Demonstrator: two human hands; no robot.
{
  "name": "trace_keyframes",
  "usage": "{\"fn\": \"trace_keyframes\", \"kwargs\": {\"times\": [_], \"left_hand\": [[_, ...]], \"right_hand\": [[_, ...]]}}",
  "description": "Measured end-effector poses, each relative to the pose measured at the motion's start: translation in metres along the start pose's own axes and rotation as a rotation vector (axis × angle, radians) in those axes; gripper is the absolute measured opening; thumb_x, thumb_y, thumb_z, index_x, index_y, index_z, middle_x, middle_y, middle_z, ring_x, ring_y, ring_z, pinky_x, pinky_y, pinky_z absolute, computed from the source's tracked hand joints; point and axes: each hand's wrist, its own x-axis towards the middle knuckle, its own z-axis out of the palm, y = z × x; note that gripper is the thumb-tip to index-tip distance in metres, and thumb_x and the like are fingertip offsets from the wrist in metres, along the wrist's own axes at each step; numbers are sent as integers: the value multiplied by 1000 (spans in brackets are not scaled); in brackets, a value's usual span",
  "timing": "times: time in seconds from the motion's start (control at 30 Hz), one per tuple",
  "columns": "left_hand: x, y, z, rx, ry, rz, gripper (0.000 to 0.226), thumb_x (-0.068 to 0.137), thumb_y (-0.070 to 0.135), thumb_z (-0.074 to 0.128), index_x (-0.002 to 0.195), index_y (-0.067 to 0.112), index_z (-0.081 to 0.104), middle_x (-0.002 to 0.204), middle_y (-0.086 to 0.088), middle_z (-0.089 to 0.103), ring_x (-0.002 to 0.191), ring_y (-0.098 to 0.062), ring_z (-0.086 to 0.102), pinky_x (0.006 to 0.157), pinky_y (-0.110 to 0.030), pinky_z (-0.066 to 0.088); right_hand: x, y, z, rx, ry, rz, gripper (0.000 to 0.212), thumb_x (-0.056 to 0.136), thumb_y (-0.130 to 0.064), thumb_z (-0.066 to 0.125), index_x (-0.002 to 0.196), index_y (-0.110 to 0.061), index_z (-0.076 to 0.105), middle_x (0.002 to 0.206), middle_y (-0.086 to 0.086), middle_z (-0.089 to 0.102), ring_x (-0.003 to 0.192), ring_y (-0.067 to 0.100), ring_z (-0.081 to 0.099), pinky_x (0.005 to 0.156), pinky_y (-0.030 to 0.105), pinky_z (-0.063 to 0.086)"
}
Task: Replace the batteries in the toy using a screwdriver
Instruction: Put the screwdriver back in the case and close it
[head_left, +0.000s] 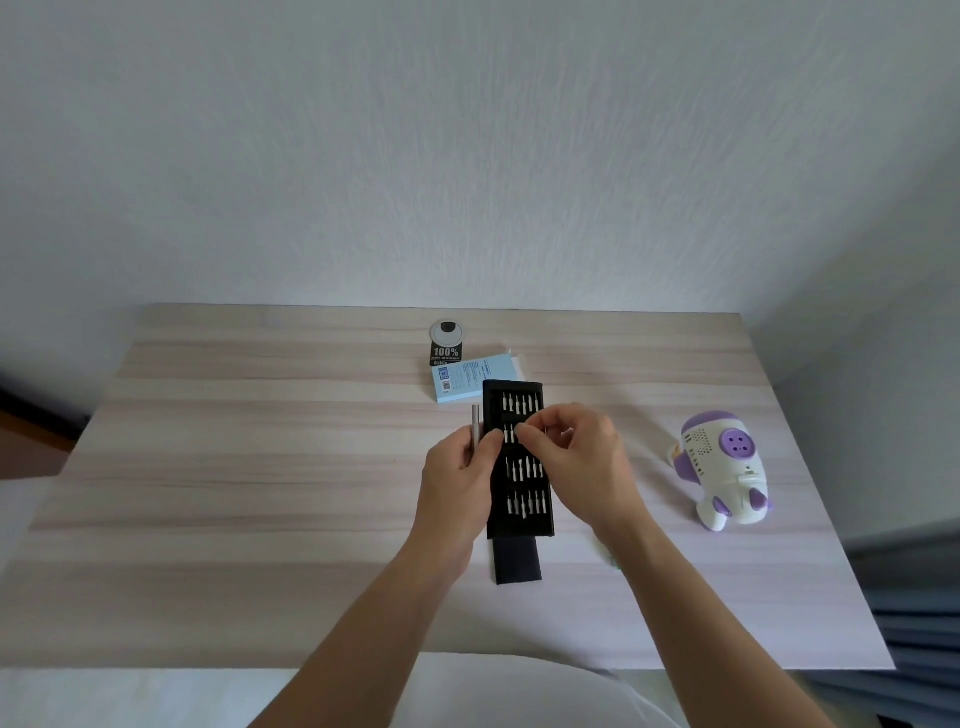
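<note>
Bit selection: our left hand (457, 480) grips the slim grey metal screwdriver handle (475, 422), our right hand (582, 462) pinches a steel bit (514, 432) in the black bit case (524, 506); next, we seat it squarely.

Soft, cool daylight lit the scene evenly and moderately brightly, and the table (260, 467) looked matt. Shadows were faint. Only a pale smudge lay under the left hand (457, 483), which gripped the screwdriver (475, 423), and the right hand (587, 462), which pinched a bit (514, 434). The centre was fairly sharp. The wall (467, 156) dimmed toward the left and right corners. Wide-angle distortion splayed the table's side edges, and the near corners were smeared.
</note>
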Motion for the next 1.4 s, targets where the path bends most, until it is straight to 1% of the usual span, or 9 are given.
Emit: {"fn": "trace_keyframes", "kwargs": {"times": [0.4, 0.6, 0.7, 0.8, 0.87, 0.97, 1.1, 1.2, 1.4], "left_hand": [[-6, -1, 1, -83, 44, -3, 18, 96, 22, 59, 89, 11, 71, 94, -22, 70, 97, -44, 66, 86, -63, 54], [-9, -2, -1, -138, 29, 17, 18, 92, 28, 60, 90, 16, 73, 98, -22, 70, 101, -43, 66, 89, -63, 53], [-9, -3, -2, -152, 25, 19, 18, 94, 26, 60, 92, 14, 73, 98, -22, 71, 100, -42, 67, 90, -63, 53], [-8, -3, -3, -149, 31, 13, 17, 99, 16, 57, 93, 11, 72, 98, -21, 71, 100, -40, 68, 89, -62, 54], [-8, -1, -3, -147, 14, 10, 17, 99, 15, 57, 94, 11, 72, 99, -22, 71, 100, -41, 67, 90, -61, 54], [-7, 1, -5, -152, -11, 4, 17, 100, 15, 56, 96, 8, 71, 102, -25, 69, 103, -43, 65, 92, -62, 53], [-10, 1, -5, -192, -30, -49, 21, 102, 14, 52, 101, 5, 71, 104, -23, 71, 102, -39, 68, 92, -55, 56], [-12, 0, -7, -204, -36, -72, 21, 102, 15, 52, 103, 6, 71, 103, -19, 73, 99, -34, 71, 88, -51, 58], [-12, 3, -13, -191, -44, -68, 22, 103, 15, 51, 105, 6, 71, 103, -17, 74, 99, -32, 71, 89, -51, 58]], "right_hand": [[-10, 0, 24, 62, 160, 29, 10, 89, -23, 70, 80, -21, 68, 73, -7, 57, 63, 6, 51, 59, 12, 37], [-12, 3, 28, 230, 185, 88, 13, 83, -28, 76, 77, -24, 66, 71, -8, 58, 66, 12, 52, 64, 34, 47], [-11, 2, 22, 275, 152, 136, 15, 80, -27, 80, 81, -22, 66, 72, -9, 56, 68, 14, 52, 66, 38, 50], [-10, 3, 16, 404, 58, 252, 32, 79, -28, 82, 100, -24, 58, 92, -2, 60, 78, 16, 62, 71, 38, 57], [-9, 4, 12, 426, -30, 269, 31, 83, -30, 78, 109, -25, 61, 101, 1, 68, 85, 19, 71, 76, 42, 61], [-9, 2, 11, 369, -89, 160, 9, 90, -27, 68, 95, -23, 75, 90, 5, 74, 86, 26, 72, 79, 43, 58], [-10, 0, 14, 324, -41, 133, 13, 86, -32, 69, 84, -20, 74, 82, 3, 72, 84, 27, 70, 76, 46, 58], [-12, 0, 13, 300, -78, 136, 13, 92, -29, 67, 87, -21, 75, 83, 3, 73, 81, 24, 71, 75, 42, 58], [-14, -2, 7, 436, -210, 208, 17, 97, -20, 59, 99, -18, 75, 89, 4, 77, 80, 19, 75, 72, 34, 59]]}}
